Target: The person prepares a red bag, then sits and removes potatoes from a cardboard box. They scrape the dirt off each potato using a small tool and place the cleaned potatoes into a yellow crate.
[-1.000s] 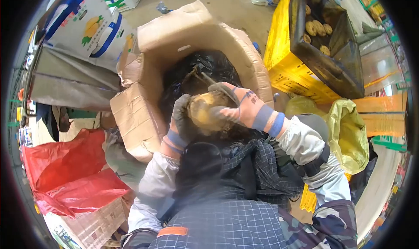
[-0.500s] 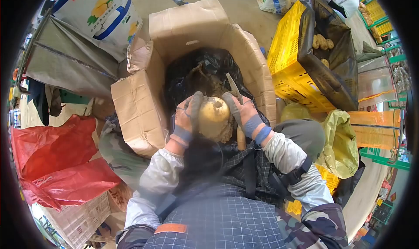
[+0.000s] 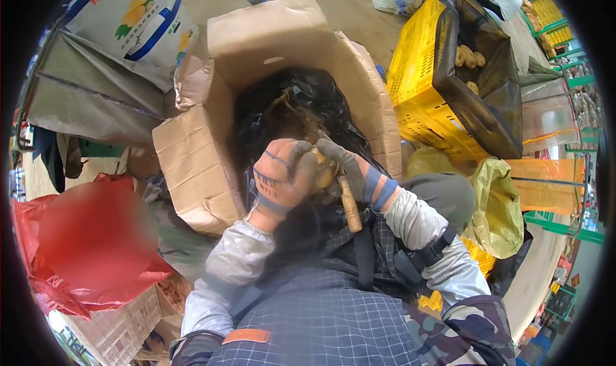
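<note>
Head view. Middle of the frame, over the near part of an open carton (image 3: 269, 29) lined with black plastic (image 3: 314, 87): a yellowish, roundish tuber (image 3: 325, 172), mostly covered by gloved fingers. Left hand (image 3: 280, 174) is closed, fingers curled against the tuber's left side. Right hand (image 3: 351, 171) is wrapped around a tool with a wooden handle (image 3: 350, 205), its thumb side up against the tuber. Handle butt points toward the lap; the working end is largely hidden, so contact with the tuber cannot be told.

Points on handling, as judgement: the left grip should be firm enough to stop the tuber rolling, with fingertips kept out of the tool's line. Right hand seems best served by short, controlled strokes, thumb braced on the tuber. Working low over the liner should let crumbs drop inside the carton. Turning the tuber would expose faces now under the gloves.

Around: yellow crate (image 3: 417, 64) in the upper right, with more tubers (image 3: 467, 56) inside; yellow-green bag (image 3: 497, 205) right of centre; red bag (image 3: 70, 302) lower left, partly blurred.
</note>
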`<state>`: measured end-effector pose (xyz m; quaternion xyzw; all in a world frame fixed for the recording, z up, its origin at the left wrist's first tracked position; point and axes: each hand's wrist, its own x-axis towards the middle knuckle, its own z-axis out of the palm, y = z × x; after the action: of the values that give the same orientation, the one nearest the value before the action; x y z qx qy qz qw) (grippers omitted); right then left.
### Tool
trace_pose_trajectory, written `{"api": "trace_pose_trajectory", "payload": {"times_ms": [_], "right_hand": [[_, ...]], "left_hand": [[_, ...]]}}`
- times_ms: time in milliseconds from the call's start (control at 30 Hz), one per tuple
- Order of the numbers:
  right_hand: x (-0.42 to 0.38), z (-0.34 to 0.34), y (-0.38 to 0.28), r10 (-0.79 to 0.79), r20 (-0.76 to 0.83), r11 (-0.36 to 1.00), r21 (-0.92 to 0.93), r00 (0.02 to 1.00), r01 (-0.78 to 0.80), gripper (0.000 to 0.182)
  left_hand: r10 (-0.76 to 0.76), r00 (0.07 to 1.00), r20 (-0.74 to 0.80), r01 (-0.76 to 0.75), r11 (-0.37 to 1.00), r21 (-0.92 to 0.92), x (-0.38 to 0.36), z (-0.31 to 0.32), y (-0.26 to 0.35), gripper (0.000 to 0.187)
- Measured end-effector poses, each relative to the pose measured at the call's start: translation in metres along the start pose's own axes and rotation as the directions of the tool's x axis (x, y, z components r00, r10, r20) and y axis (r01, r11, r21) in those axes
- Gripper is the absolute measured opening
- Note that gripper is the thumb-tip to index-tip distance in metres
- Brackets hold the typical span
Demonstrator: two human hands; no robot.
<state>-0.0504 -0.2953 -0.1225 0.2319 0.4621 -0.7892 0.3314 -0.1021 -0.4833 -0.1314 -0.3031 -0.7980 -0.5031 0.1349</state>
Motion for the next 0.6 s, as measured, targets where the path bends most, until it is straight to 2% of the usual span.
{"api": "trace_pose_trajectory", "payload": {"times_ms": [67, 100, 133, 167, 200, 267, 300, 400, 533, 600], "right_hand": [[0.001, 0.007, 0.006, -0.021, 0.018, 0.994, 0.104, 1.0, 0.019, 0.066], [0.004, 0.008, 0.011, -0.092, -0.002, 0.993, 0.071, 0.996, 0.092, 0.065], [0.009, 0.009, 0.02, -0.164, -0.017, 0.986, 0.039, 0.986, 0.164, 0.064], [0.013, 0.01, 0.028, -0.233, -0.028, 0.972, 0.005, 0.972, 0.233, 0.064], [0.015, 0.012, 0.032, -0.206, -0.066, 0.974, 0.083, 0.976, 0.211, 0.06], [0.019, 0.015, 0.032, -0.15, -0.137, 0.957, 0.23, 0.979, 0.179, 0.051], [0.017, 0.017, 0.03, -0.156, -0.117, 0.946, 0.269, 0.981, 0.182, 0.052], [0.013, 0.015, 0.022, -0.199, -0.097, 0.913, 0.344, 0.975, 0.22, 0.056], [0.019, -0.001, 0.019, -0.327, -0.119, 0.893, 0.285, 0.937, 0.348, 0.062], [0.017, -0.008, 0.018, -0.452, -0.143, 0.872, 0.135, 0.88, 0.47, 0.065]], "left_hand": [[-0.082, 0.995, -0.063, 0.078, 0.995, -0.057, -0.003, 0.006, -0.009, 0.012], [-0.125, 0.987, -0.097, 0.117, 0.99, -0.083, -0.006, 0.01, -0.018, 0.012], [-0.504, 0.863, 0.036, 0.469, 0.773, -0.428, -0.005, 0.009, -0.031, 0.024], [-0.682, 0.73, 0.039, 0.571, 0.578, -0.582, -0.005, 0.013, -0.038, 0.027], [-0.82, 0.567, 0.079, 0.606, 0.35, -0.714, 0.001, 0.015, -0.039, 0.032], [-0.81, 0.566, 0.151, 0.565, 0.247, -0.787, 0.008, 0.013, -0.044, 0.036], [-0.803, 0.566, 0.186, 0.541, 0.191, -0.819, 0.009, 0.012, -0.045, 0.039], [-0.644, 0.731, 0.225, 0.582, 0.416, -0.699, 0.004, 0.0, -0.068, 0.039], [-0.626, 0.775, 0.083, 0.576, 0.648, -0.497, -0.019, 0.011, -0.084, 0.037], [-0.61, 0.793, -0.002, 0.566, 0.737, -0.368, -0.031, 0.007, -0.087, 0.04]]}}
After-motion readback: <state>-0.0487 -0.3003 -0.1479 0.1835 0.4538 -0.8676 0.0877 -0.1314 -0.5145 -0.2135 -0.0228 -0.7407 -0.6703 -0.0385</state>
